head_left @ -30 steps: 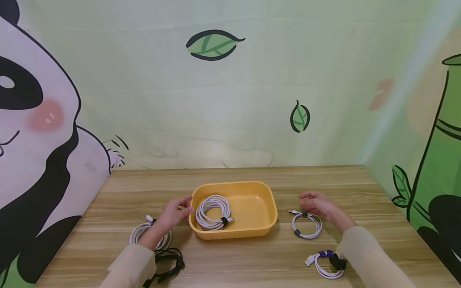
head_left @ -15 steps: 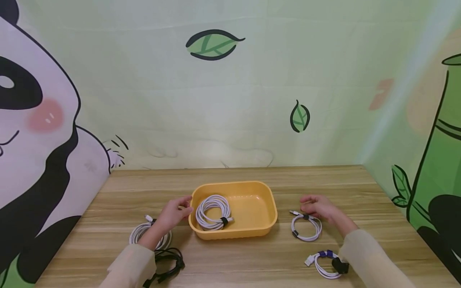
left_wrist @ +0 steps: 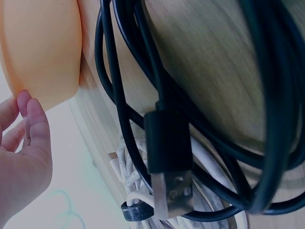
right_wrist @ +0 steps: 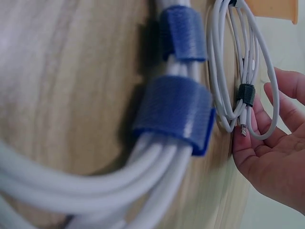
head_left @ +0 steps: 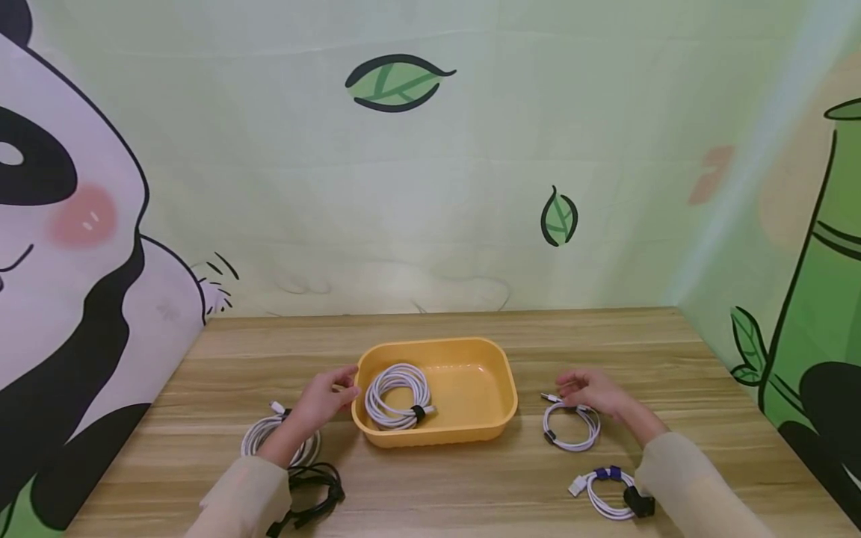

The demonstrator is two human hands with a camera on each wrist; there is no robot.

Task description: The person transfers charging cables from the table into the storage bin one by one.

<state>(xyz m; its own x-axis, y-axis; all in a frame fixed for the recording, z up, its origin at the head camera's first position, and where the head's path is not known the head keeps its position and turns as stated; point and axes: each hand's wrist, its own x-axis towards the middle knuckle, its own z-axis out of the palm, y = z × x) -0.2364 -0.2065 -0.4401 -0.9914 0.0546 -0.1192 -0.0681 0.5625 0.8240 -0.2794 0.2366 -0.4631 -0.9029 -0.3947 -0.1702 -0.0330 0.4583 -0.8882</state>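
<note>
My left hand [head_left: 319,400] is at the left end of a yellow tray [head_left: 471,432], with fingertips touching its rim. Inside the tray, on the left, lies a coiled white cable [head_left: 377,407] with a black strap. My right hand [head_left: 595,390] is over the far side of a smaller coiled white cable [head_left: 572,447] on the table, its fingers loosely bent. In the right wrist view those fingers [right_wrist: 286,107] overlap the coil's edge near its black strap and metal plug.
Behind my left forearm lies a grey-white coiled cable [head_left: 255,437], with a black cable [head_left: 332,489] in front. A white cable with blue straps [head_left: 599,504] is beside my right sleeve. A printed cloth [head_left: 471,149] hangs behind the wooden table [head_left: 430,493].
The small coiled cable under my right hand has shifted slightly toward me. My right hand has lowered a little onto its far edge. The left hand and tray stay put.
</note>
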